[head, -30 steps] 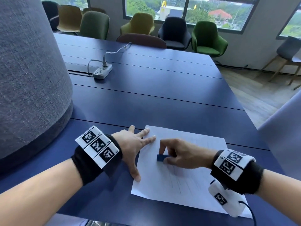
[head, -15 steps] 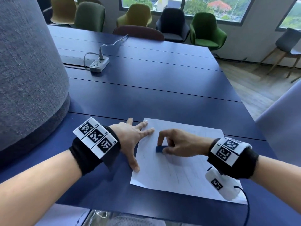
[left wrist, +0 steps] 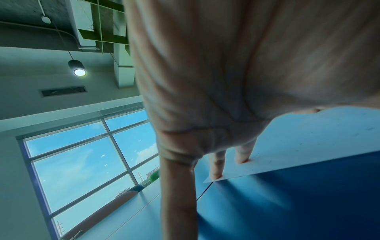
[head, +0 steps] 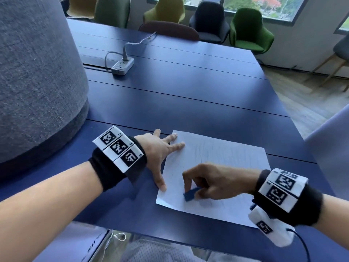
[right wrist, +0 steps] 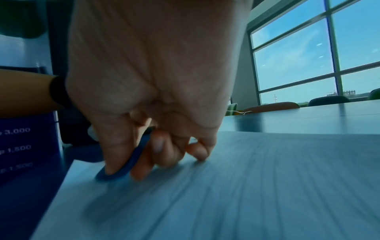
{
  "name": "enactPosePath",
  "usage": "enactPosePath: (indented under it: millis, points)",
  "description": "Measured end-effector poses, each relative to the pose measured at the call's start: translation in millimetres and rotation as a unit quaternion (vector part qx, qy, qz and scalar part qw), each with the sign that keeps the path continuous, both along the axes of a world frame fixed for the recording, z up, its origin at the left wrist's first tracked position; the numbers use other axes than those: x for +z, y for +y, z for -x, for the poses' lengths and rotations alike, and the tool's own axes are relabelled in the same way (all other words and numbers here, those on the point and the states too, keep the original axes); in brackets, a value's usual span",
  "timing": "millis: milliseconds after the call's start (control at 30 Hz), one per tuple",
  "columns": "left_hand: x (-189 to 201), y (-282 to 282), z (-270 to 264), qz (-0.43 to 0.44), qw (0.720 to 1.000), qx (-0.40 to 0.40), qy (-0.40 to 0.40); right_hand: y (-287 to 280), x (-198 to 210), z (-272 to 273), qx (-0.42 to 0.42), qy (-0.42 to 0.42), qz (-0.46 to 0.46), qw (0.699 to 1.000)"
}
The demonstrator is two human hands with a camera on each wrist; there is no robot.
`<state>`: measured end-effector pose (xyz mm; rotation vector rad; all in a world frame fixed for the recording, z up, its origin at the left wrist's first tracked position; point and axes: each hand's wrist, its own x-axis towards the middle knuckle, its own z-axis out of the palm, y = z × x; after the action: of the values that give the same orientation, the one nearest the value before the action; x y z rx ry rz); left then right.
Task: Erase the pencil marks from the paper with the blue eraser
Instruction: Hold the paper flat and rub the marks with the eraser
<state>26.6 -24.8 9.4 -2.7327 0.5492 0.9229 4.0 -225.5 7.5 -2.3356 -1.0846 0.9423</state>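
Observation:
A white sheet of paper point(head: 217, 154) with faint pencil lines lies on the dark blue table point(head: 188, 103) near its front edge. My right hand point(head: 211, 182) pinches the blue eraser point(head: 189, 194) between thumb and fingers, its lower end pressed on the paper's near left part. In the right wrist view the eraser point(right wrist: 127, 160) shows under the thumb, and the paper point(right wrist: 226, 186) is streaked with blur. My left hand point(head: 160, 152) lies spread flat, its fingers and thumb holding down the paper's left edge; in the left wrist view two fingertips point(left wrist: 216, 176) press the paper's corner point(left wrist: 267, 162).
A grey upholstered chair back point(head: 37, 82) rises at the left beside the table. A power strip point(head: 122, 67) with its cable lies further back on the table. Several chairs point(head: 249, 29) line the far edge under the windows. Wooden floor point(head: 306, 95) is to the right.
My right hand has drawn the eraser down the paper toward me, from the sheet's upper middle to its near left part. The left hand stays spread on the paper's left edge.

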Motion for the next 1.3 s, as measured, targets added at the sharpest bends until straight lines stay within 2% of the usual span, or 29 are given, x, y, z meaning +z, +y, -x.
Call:
enactPosePath:
  millis: [33,167,267,333,467,633,767,967,1067,1167,1300]
  points:
    - [0.7,-0.4,0.3,-0.001,1.000,0.000,-0.001,1.0,1.2,-1.3,0.002,-0.004,0.005,1.000]
    - [1.6,-1.4,0.9,-0.003,1.000,0.002,0.001,3.3,-4.8,-9.3,-0.081,-0.074,-0.033,0.993]
    - [1.8,-1.7,1.5,-0.003,1.000,0.002,0.000,-2.6,-3.5,4.6,-0.013,-0.029,-0.016,0.999]
    - [1.9,-1.3,1.3,-0.006,1.000,0.000,-0.004,-2.9,1.2,4.4,-0.007,-0.016,0.001,1.000]
    - [0.5,0.1,0.2,-0.002,1.000,-0.004,-0.005,-3.9,-4.3,-13.0,-0.119,-0.087,-0.022,0.989]
    - [0.4,0.4,0.1,-0.001,1.000,-0.005,-0.006,-6.3,-1.6,-1.3,-0.038,-0.027,0.007,0.999]
    - [0.4,0.3,-0.2,0.001,1.000,-0.003,-0.006,-6.7,-4.5,-11.1,-0.098,-0.076,-0.002,0.992]
    - [2.6,-0.6,0.1,0.021,1.000,0.022,0.002,-8.3,-5.9,6.8,-0.068,-0.189,0.013,0.980]
    - [1.5,-3.6,-0.9,0.029,0.999,0.016,-0.018,-2.0,-6.0,5.5,-0.069,-0.184,0.004,0.981]
    - [-1.2,-8.3,-2.2,0.040,0.997,-0.012,-0.070,3.3,-5.8,-17.2,-0.128,-0.143,-0.009,0.981]
    - [-4.1,-8.5,-4.9,0.066,0.994,-0.027,-0.085,1.7,-4.6,-68.0,-0.214,-0.183,-0.023,0.959]
